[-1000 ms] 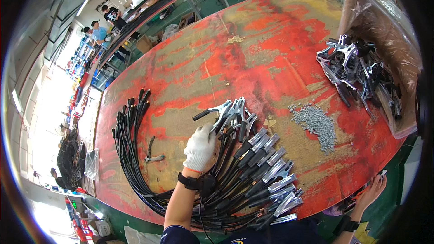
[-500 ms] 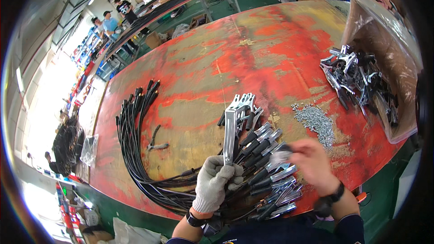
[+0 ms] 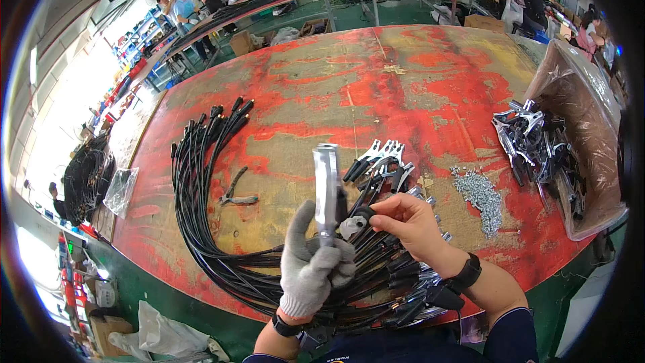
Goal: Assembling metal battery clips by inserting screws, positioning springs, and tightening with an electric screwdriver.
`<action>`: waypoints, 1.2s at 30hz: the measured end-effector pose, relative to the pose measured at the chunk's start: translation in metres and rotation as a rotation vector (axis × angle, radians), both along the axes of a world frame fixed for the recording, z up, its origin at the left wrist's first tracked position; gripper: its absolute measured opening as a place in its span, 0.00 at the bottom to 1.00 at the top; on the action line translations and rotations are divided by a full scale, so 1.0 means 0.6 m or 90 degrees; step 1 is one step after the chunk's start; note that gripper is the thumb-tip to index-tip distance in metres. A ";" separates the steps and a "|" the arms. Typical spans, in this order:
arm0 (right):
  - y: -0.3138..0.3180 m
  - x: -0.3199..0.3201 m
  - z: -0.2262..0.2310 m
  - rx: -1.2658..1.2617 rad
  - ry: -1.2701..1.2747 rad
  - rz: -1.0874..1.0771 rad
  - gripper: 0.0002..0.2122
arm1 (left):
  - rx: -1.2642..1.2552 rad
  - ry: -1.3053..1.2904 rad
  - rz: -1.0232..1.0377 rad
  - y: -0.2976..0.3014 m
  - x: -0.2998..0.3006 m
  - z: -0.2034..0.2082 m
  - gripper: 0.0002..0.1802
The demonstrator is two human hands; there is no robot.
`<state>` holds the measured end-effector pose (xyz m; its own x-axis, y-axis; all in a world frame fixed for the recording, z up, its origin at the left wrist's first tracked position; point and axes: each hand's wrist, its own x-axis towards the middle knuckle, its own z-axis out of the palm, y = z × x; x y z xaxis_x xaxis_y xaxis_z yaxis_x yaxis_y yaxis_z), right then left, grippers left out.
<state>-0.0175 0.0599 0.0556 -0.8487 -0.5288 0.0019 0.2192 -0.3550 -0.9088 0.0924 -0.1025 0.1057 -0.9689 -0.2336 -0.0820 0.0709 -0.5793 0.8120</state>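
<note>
My left hand [image 3: 310,265], in a grey-white knit glove, is closed around the lower end of a silver metal spring clamp [image 3: 326,188] that stands upright. Close beside it, my bare right hand [image 3: 410,225] pinches a small black piece with a whitish part [image 3: 351,228]; its exact kind I cannot make out. Beneath both hands lies a bundle of black cables [image 3: 195,208], curving round to the left. Silver clamp ends [image 3: 430,282] at the bundle's right side are partly hidden by my right arm. Several loose clamps [image 3: 379,159] lie just beyond my hands.
A heap of clamps [image 3: 534,141] spills from a plastic-lined box [image 3: 584,107] at the right. Small metal screws [image 3: 480,195] lie in a pile before it. Pliers [image 3: 236,188] rest inside the cable curve on the worn red table [image 3: 302,94]. Other people stand far off.
My right hand has moved left, from above the clamp ends to beside my left hand, bringing the small black and whitish piece. My left hand still holds its clamp. The view has shifted.
</note>
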 end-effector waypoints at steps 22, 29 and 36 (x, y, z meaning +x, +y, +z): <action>0.013 0.013 0.020 -0.024 -0.022 0.074 0.10 | -0.021 -0.152 -0.157 0.021 -0.013 -0.020 0.36; 0.208 0.026 0.037 0.163 0.367 -0.316 0.16 | -0.067 -0.097 0.098 0.014 -0.031 -0.072 0.30; 0.627 0.235 -0.169 0.214 0.078 -1.254 0.19 | -0.174 -0.138 0.138 0.045 -0.055 -0.066 0.24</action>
<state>0.1237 0.4358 -0.0457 -0.1594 0.9640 0.2127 -0.2434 0.1704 -0.9549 0.0592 -0.0757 0.0659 -0.8619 -0.4719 -0.1853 -0.0219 -0.3306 0.9435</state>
